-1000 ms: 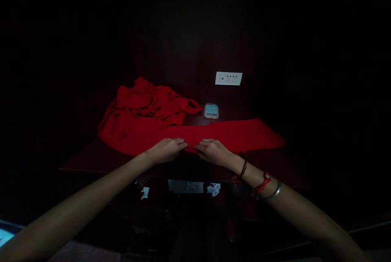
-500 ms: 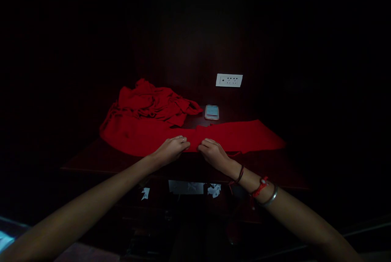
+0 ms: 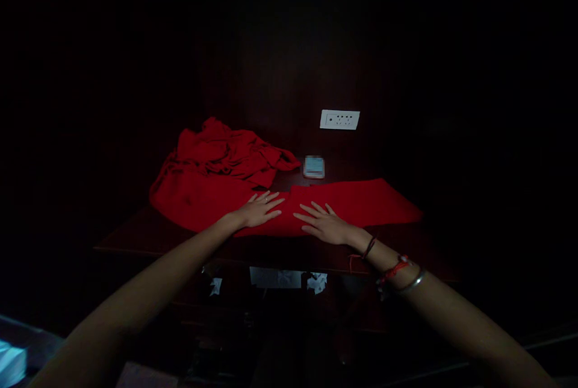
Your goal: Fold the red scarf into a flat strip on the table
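A long strip of red cloth (image 3: 356,200) lies across the dark table, its right part flat and tapering to a point. Its left part runs into a crumpled heap of the same red fabric (image 3: 226,150). What kind of item the cloth is, I cannot tell. My left hand (image 3: 259,210) rests on the middle of the strip with fingers spread, a ring on one of them. Close by on the right, my right hand (image 3: 323,223) also lies on the cloth, palm down and fingers apart. Neither hand grips anything.
A small pale box-like object (image 3: 314,167), blurred, stands behind the cloth. A white socket panel (image 3: 339,119) sits on the dark wall. Below the front edge of the table (image 3: 149,249), white papers (image 3: 275,278) and a crumpled white piece (image 3: 316,282) show. The surroundings are very dark.
Both hands had closed fingers at the cloth's near edge; now they have opened and lie flat on it. The cloth's near edge in the middle sits slightly closer to me.
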### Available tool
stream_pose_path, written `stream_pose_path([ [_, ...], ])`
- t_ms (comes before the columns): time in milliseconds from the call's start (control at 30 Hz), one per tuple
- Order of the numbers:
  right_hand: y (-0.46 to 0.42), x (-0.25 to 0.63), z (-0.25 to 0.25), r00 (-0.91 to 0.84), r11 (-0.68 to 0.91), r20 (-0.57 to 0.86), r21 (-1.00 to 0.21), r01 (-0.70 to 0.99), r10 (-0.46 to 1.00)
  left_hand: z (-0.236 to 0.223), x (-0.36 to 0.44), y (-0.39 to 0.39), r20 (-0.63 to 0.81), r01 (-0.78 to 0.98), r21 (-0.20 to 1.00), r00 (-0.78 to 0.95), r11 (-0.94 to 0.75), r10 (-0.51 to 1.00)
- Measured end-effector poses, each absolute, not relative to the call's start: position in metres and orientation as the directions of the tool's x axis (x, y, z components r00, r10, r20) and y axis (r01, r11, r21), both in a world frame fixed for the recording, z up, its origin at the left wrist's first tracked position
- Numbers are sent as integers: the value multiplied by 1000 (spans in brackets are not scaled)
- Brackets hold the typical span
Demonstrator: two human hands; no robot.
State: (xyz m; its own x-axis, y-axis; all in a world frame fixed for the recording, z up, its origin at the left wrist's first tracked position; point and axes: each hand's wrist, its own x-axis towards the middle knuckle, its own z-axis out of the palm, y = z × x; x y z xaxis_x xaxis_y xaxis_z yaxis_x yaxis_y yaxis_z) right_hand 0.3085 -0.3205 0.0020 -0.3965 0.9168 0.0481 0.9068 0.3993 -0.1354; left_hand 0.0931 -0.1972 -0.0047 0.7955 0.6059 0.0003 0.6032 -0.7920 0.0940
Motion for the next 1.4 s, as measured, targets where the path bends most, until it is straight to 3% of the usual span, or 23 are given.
stream_pose_path([
  [167, -324, 316, -8, -326, 310, -120, -135, 941, 938, -15, 72, -188, -64, 745, 42, 667, -666, 742],
  [333, -317, 311, 4, -282, 250, -189, -176, 952, 941, -3, 76, -195, 19, 669, -36, 743, -742, 669],
  [433, -305, 311, 13, -265, 241, -120, -186, 953, 957, -2, 88, -209, 106, 621, -50, 782, -782, 614],
  [533, -292, 314, 14, -217, 215, -1, -128, 968, 976, -8, 94, -218, 17, 690, 34, 723, -723, 691],
  [700, -278, 322, -4, -108, 98, -112, -93, 991, 988, -16, 88, -210, -37, 704, 64, 710, -707, 704],
  [967, -273, 360, -4, 118, -123, -99, -47, 991, 988, -14, 86, -190, -40, 679, 52, 734, -732, 678],
  [1200, -298, 429, 5, 362, -369, -82, -88, 925, 929, -18, 81, -185, -36, 658, 51, 753, -751, 657],
  [1300, -311, 417, 14, 206, -193, 119, -113, 975, 971, -13, 87, -185, -33, 609, 27, 793, -793, 608],
  [1400, -325, 384, 21, -233, 253, 190, -90, 963, 954, -2, 99, -192, -3, 545, 8, 838, -838, 545],
])
